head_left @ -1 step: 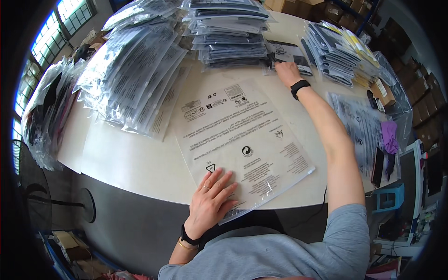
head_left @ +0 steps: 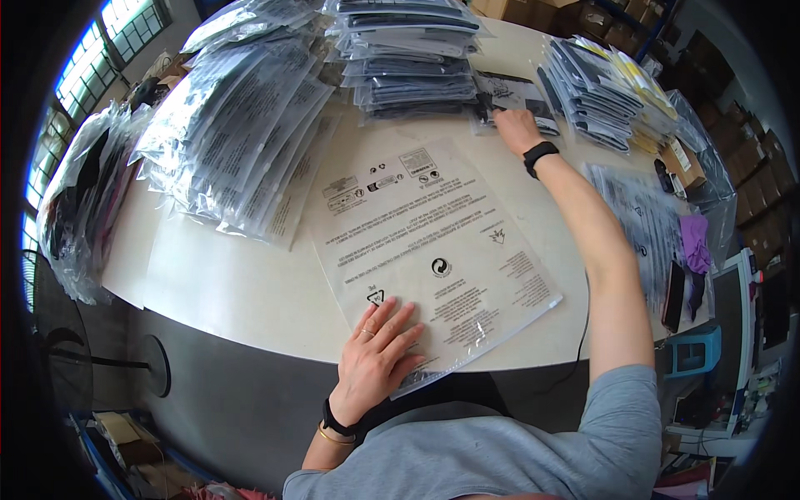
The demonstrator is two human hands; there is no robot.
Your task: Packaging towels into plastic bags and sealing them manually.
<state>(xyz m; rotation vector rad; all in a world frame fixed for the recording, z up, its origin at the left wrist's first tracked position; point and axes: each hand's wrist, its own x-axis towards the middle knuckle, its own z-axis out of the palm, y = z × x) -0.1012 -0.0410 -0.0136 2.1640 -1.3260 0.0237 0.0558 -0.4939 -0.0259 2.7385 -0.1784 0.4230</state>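
Note:
A clear plastic bag with dark print lies flat on the table in front of me, its zip edge over the near table edge. My left hand rests palm down on the bag's near left corner, fingers stretched out. Farther off, my right hand reaches to a packed item with a black and white printed front beside the tall middle stack. Its fingers are curled in beside a small dark thing; what they hold is hidden.
Tall stacks of bagged dark garments and printed clear bags stand at the back and left. More packs lie at the far right. Along the right edge are clear bags, a phone and a purple cloth.
My right hand and forearm have shifted slightly to the right. The left hand and the bag stay practically where they were.

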